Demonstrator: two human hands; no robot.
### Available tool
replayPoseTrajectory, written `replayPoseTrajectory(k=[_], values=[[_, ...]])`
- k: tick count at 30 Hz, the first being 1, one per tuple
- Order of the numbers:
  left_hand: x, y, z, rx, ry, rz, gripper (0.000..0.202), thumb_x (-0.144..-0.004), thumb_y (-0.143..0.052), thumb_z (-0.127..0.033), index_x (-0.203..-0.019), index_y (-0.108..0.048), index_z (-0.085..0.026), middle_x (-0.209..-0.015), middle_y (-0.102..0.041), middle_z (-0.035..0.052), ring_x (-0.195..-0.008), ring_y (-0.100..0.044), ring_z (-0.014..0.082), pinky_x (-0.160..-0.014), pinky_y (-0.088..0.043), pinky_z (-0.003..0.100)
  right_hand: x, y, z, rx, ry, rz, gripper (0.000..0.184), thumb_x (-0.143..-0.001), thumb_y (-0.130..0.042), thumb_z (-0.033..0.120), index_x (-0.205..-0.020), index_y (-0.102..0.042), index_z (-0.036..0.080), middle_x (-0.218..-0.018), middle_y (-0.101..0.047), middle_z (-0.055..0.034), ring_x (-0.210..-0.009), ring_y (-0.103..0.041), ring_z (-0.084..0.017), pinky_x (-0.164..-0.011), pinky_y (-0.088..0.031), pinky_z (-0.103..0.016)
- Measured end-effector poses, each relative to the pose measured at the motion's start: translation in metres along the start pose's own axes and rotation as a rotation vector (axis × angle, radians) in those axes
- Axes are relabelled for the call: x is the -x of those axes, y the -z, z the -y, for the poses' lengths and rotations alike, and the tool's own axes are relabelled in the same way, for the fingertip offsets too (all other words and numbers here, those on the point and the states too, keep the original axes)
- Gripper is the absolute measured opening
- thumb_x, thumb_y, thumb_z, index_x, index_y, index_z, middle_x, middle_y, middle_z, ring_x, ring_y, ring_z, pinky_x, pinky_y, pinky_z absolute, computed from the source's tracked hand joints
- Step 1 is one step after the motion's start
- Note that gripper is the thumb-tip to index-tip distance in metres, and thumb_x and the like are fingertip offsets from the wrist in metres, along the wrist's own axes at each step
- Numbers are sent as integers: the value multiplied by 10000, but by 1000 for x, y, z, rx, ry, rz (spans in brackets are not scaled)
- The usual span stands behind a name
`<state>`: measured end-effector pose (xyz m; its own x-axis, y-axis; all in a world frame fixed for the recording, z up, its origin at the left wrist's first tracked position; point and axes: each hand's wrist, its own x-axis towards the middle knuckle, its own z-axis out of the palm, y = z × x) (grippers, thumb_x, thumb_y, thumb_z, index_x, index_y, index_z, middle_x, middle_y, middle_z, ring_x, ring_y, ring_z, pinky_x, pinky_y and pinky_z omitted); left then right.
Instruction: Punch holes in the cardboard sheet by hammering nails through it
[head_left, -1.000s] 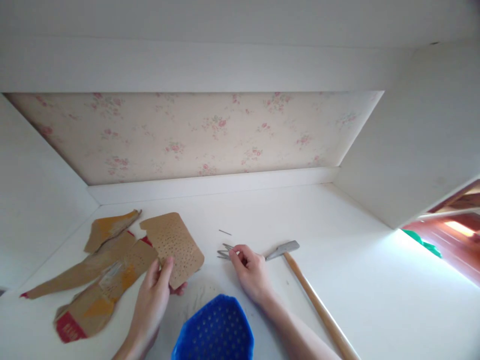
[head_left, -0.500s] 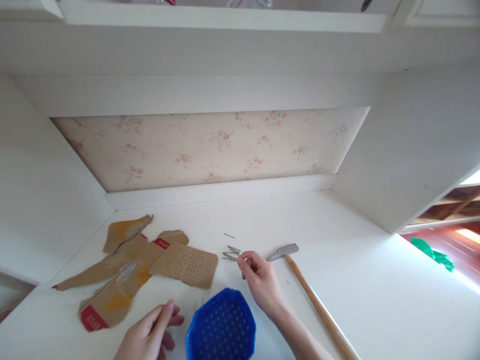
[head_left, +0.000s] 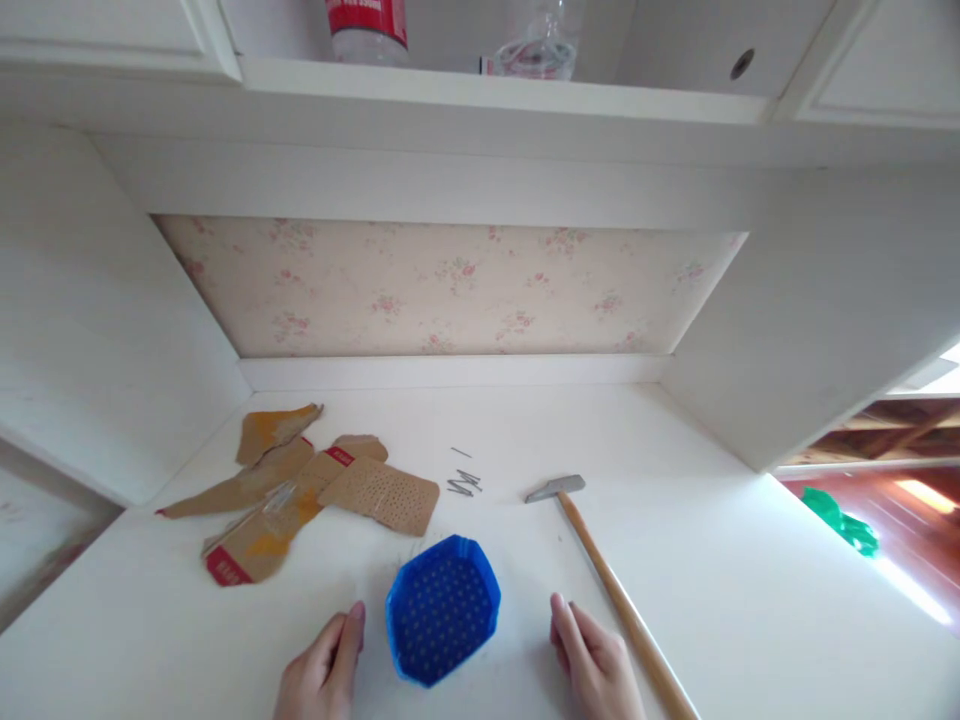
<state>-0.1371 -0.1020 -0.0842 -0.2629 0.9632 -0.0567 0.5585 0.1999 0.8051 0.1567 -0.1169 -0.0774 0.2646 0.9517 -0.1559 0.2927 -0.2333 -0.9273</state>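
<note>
A blue plastic basket with a dotted bottom stands on the white tabletop between my two hands. To its left, my left hand is closed, thumb on top, with nothing showing in it. My right hand is likewise a loose fist, apart from the basket and just left of a hammer. That hammer has a grey metal head and a long wooden handle running toward me. Beyond the basket lie several thin nails in a small bunch, and a single nail farther back.
Torn brown cardboard pieces, one full of small holes, lie at the left. White side panels enclose the tabletop. Overhead, a shelf holds a red-labelled bottle and a clear container. Something green is on the reddish floor.
My right hand has drawn back from the nails toward me and closed. My left hand's fingers have curled in. The view has shifted, showing more of the shelf above.
</note>
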Motion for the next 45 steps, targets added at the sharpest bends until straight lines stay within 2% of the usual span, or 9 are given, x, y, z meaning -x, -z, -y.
replayPoseTrajectory(k=[6, 11, 19, 25, 29, 37, 40, 45], values=[[-2, 1, 0, -93, -42, 13, 526, -912, -386, -612, -635, -578, -208, -550, -560, -33, -564, -569, 142, -576, -429, 180, 1, -9, 1, 142, 213, 53, 476, -948, -435, 535, -596, -509, 224, -509, -421, 42, -505, -462, -151, -530, -358, -247], [1, 1, -5, -138, -32, -11, 531, -924, -369, -607, -634, -570, -211, -543, -569, -35, -554, -579, 145, -564, -415, 195, 0, -9, 0, 278, 316, 122, 472, -975, -422, 477, -594, -529, 220, -498, -492, 32, -479, -482, -137, -509, -357, -226], [2, 0, -9, -173, -14, -33, 487, -939, -382, -556, -661, -581, -209, -574, -605, -29, -580, -602, 151, -582, -417, 203, 1, -9, -5, 336, 351, 209, 467, -984, -421, 478, -595, -491, 229, -492, -482, 43, -457, -486, -124, -496, -319, -226], [3, -3, -9, -171, 0, -29, 482, -936, -392, -564, -649, -556, -212, -545, -562, -36, -550, -574, 149, -546, -404, 200, -1, -16, -26, 334, 437, 206, 482, -990, -406, 478, -588, -513, 234, -477, -512, 31, -438, -557, -135, -498, -325, -241], [3, -4, -6, -188, -5, -7, 479, -949, -375, -562, -690, -580, -215, -582, -602, -26, -576, -594, 155, -564, -415, 203, -3, -21, -35, 381, 458, 197, 505, -988, -404, 489, -567, -522, 236, -460, -528, 26, -422, -576, -137, -486, -319, -247], [4, 0, -10, -205, -29, 47, 458, -982, -364, -517, -723, -594, -216, -612, -639, -25, -605, -626, 154, -585, -441, 201, -3, -18, -10, 363, 342, 182, 484, -985, -396, 506, -603, -528, 241, -481, -537, 30, -443, -561, -146, -502, -347, -242], [-8, 10, -11, -215, -95, 72, 412, -989, -377, -495, -789, -613, -223, -653, -661, -22, -618, -636, 154, -611, -468, 208, -3, -16, -1, 324, 293, 176, 466, -985, -404, 492, -620, -541, 235, -506, -568, 21, -461, -564, -147, -513, -369, -238], [-53, 31, -12, -401, -390, -18, 293, -982, -432, -437, -1075, -598, -213, -976, -709, 54, -767, -678, 179, -723, -516, 261, 1, -16, 7, 299, 268, 119, 432, -982, -425, 462, -653, -574, 226, -523, -565, 24, -476, -546, -142, -523, -393, -237]])
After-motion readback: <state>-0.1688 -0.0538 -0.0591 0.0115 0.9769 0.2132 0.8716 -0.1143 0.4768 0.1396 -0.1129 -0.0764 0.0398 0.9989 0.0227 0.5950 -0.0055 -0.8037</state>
